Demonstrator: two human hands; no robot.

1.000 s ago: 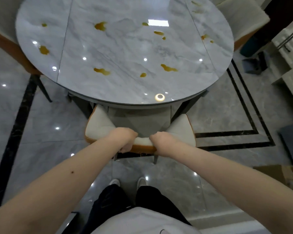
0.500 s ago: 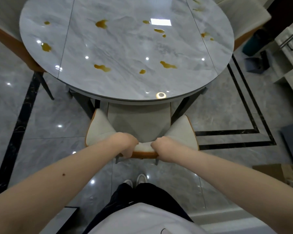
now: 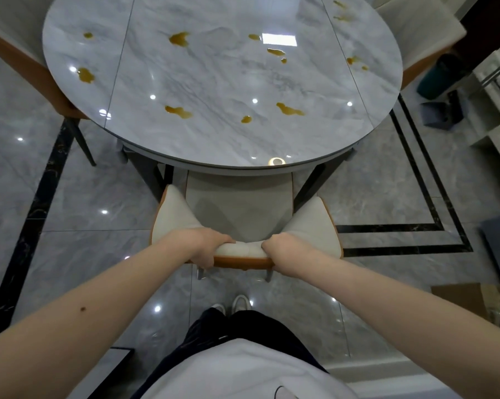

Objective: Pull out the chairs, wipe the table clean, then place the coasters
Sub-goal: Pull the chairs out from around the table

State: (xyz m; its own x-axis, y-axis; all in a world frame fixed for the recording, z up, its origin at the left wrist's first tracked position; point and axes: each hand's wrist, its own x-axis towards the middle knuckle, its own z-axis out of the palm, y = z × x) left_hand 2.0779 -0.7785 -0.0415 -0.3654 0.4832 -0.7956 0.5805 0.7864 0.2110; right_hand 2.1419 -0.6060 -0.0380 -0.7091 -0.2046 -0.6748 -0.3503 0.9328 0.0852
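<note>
I am looking down on a glossy grey marble floor (image 3: 79,203) with black inlay lines. My left hand (image 3: 202,246) and right hand (image 3: 283,249) are both gripping the top edge of a chair back, fingers (image 3: 205,262) curled over its rim, thumbs toward the seat. The chair (image 3: 243,208) is standing just in front of my shoes, its seat partly tucked under the near edge of the round marble table (image 3: 214,139). Amber spills (image 3: 178,111) are dotting the table. Two more chairs are sitting at the left (image 3: 21,53) and right (image 3: 418,33) sides, close against the table.
</note>
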